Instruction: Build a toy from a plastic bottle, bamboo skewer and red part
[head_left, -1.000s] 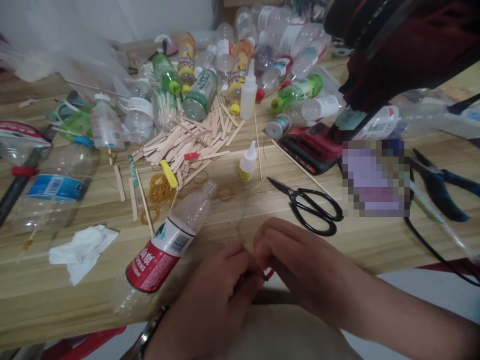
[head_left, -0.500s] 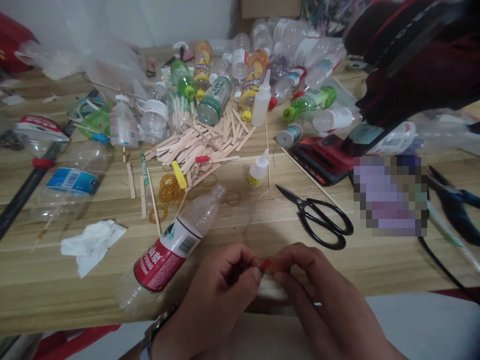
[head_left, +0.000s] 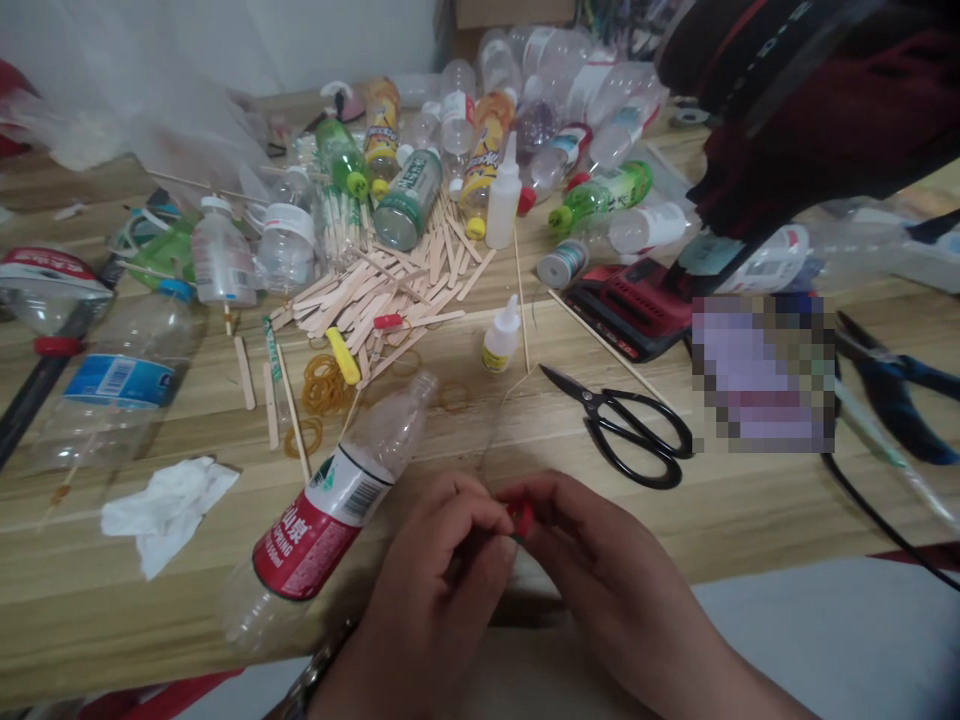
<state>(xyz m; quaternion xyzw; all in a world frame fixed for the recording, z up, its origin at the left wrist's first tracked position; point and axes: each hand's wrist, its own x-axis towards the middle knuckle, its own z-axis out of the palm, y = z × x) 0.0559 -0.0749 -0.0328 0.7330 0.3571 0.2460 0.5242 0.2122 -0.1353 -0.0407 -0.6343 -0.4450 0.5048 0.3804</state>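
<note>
Through my head view, my left grip (head_left: 442, 575) is pinched nearly closed on one side of a small red piece (head_left: 525, 519), and my right grip (head_left: 604, 565) closes narrowly on the other, fingertips almost meeting. The piece sits between them, above the near edge of the bench (head_left: 420, 590). I judge it very light, probably plastic, with a little give; smooth and small enough to slip or spring away if squeezed off-centre. I would hold it by its outer edges, finger pads opposed, pressing gently. A thin strand (head_left: 487, 445) curves down toward the fingers; it looks limp and easily kinked, and I cannot tell whether it joins the piece.

The piece is bright red and curved, perhaps ring-like, but fingers hide much of it. The strand is fine, paler near its far end and dark lower down.

Farther out, a clear bottle with a red label (head_left: 307, 545) lies to the left, black scissors (head_left: 637, 430) to the right, and a small glue bottle (head_left: 501, 338) stands beyond, near a pile of wooden sticks (head_left: 375, 295).
</note>
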